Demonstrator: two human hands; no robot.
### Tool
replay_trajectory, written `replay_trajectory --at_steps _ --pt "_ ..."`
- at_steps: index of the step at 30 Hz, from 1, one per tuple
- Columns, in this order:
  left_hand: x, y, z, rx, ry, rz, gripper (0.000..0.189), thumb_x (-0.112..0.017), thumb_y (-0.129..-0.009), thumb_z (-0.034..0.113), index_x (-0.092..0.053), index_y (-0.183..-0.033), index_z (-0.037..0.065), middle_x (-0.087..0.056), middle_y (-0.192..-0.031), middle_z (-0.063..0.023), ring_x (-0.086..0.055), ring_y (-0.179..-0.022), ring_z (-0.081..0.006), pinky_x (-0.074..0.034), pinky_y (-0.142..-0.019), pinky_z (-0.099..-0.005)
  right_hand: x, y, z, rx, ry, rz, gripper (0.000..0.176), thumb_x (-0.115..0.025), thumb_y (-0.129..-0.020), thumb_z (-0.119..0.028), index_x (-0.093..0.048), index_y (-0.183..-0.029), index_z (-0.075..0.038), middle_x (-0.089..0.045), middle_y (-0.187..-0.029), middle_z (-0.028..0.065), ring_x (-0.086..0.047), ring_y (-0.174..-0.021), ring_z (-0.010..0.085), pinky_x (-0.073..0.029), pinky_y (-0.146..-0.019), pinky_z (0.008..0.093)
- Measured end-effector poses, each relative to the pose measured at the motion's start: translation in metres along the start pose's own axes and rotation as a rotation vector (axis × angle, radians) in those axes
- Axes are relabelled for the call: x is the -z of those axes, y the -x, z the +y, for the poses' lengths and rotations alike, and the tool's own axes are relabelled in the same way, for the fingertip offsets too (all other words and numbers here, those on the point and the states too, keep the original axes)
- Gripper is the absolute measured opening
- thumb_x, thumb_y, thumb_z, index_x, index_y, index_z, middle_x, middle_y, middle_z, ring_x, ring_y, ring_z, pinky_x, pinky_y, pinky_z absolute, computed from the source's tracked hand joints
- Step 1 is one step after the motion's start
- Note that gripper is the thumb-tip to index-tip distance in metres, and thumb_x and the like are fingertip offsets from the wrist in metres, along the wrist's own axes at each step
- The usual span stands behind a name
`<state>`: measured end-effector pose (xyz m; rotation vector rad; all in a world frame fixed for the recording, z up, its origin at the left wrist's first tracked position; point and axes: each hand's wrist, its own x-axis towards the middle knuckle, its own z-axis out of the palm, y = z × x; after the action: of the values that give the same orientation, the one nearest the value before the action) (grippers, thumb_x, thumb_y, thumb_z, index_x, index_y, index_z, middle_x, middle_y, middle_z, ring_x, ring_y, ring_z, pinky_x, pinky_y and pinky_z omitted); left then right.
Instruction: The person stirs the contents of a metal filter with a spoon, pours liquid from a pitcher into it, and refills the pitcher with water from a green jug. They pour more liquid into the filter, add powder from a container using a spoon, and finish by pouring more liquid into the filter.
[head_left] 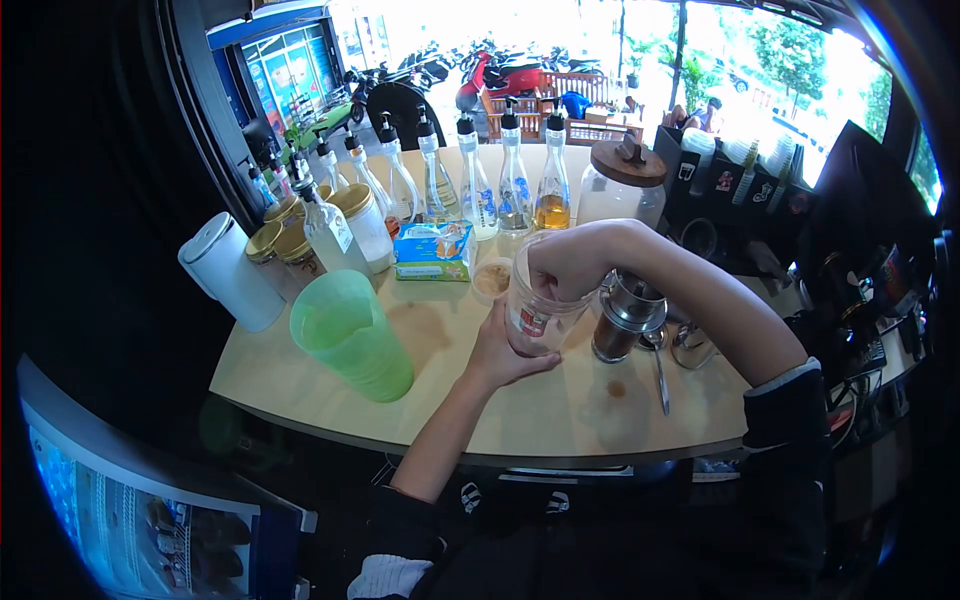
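My left hand (502,350) is wrapped around the lower part of a clear plastic cup (532,322) with a red and white printed label, tilted above the table. My right hand (565,268) reaches down into the mouth of that cup, its fingers bent and bunched; whatever they hold, if anything, cannot be made out. Just right of the cup, a metal drip coffee filter (634,300) sits on a glass of brown liquid (613,338). Behind the cup stands a small container of light brown contents (491,278). A spoon (661,372) lies right of the glass.
A green pitcher (352,335) and a white lidded jug (232,272) stand at left. Several pump bottles (512,190) line the back, near a blue wipes pack (434,250) and a wooden-lidded jar (622,185). The table's front edge (480,452) is close to my body.
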<state>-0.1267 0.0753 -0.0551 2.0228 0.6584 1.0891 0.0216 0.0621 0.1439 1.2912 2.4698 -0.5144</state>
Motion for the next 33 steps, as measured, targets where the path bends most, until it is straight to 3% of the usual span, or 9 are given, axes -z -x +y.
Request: replay_trajectory --at_steps 13,18,21,23,33 --pt "-0.002 0.0 0.0 -0.029 0.034 0.02 0.101 -0.092 -0.052 0.031 -0.034 -0.131 0.005 -0.061 -0.114 -0.0176 -0.062 -0.106 -0.0304 -0.05 -0.091 -0.0402 -0.003 0.002 0.003 0.021 -0.04 0.04 0.015 -0.06 -0.066 -0.003 -0.068 -0.078 0.001 -0.062 -0.068 0.012 -0.058 -0.064 0.0178 -0.046 -0.057 0.0337" --pt "-0.002 0.0 0.005 -0.029 0.026 0.023 0.101 -0.092 -0.052 0.03 -0.034 -0.131 0.005 -0.06 -0.115 -0.0176 -0.061 -0.107 -0.0308 -0.05 -0.092 -0.0404 -0.011 -0.007 -0.001 -0.012 0.134 0.038 0.016 -0.065 -0.069 -0.008 -0.069 -0.081 0.002 -0.064 -0.075 0.0178 -0.062 -0.069 0.0269 -0.047 -0.061 0.038" --pt "-0.001 -0.001 0.005 -0.018 0.041 0.033 0.103 -0.092 -0.049 0.026 -0.036 -0.131 -0.001 -0.059 -0.119 -0.0169 -0.06 -0.109 -0.0271 -0.048 -0.096 -0.0383 -0.015 -0.013 0.001 -0.008 0.108 0.004 0.018 -0.067 -0.07 -0.01 -0.069 -0.082 0.003 -0.065 -0.078 0.0191 -0.063 -0.072 0.0303 -0.048 -0.064 0.0396" --pt "-0.001 -0.001 0.002 -0.039 -0.004 0.015 0.103 -0.092 -0.052 0.031 -0.033 -0.132 0.005 -0.059 -0.117 -0.0176 -0.06 -0.108 -0.0307 -0.049 -0.092 -0.0408 -0.013 -0.011 -0.001 -0.008 0.1 0.004 0.018 -0.067 -0.07 -0.01 -0.069 -0.082 0.003 -0.065 -0.078 0.0195 -0.062 -0.071 0.03 -0.048 -0.064 0.0397" --pt "-0.002 -0.002 -0.002 -0.045 0.031 0.01 0.103 -0.092 -0.051 0.031 -0.034 -0.132 0.006 -0.059 -0.117 -0.0172 -0.06 -0.108 -0.0304 -0.049 -0.093 -0.0406 -0.007 -0.008 0.006 0.021 0.06 0.018 0.01 -0.061 -0.067 -0.006 -0.064 -0.07 0.003 -0.059 -0.065 0.0176 -0.053 -0.06 0.0242 -0.044 -0.058 0.0382"
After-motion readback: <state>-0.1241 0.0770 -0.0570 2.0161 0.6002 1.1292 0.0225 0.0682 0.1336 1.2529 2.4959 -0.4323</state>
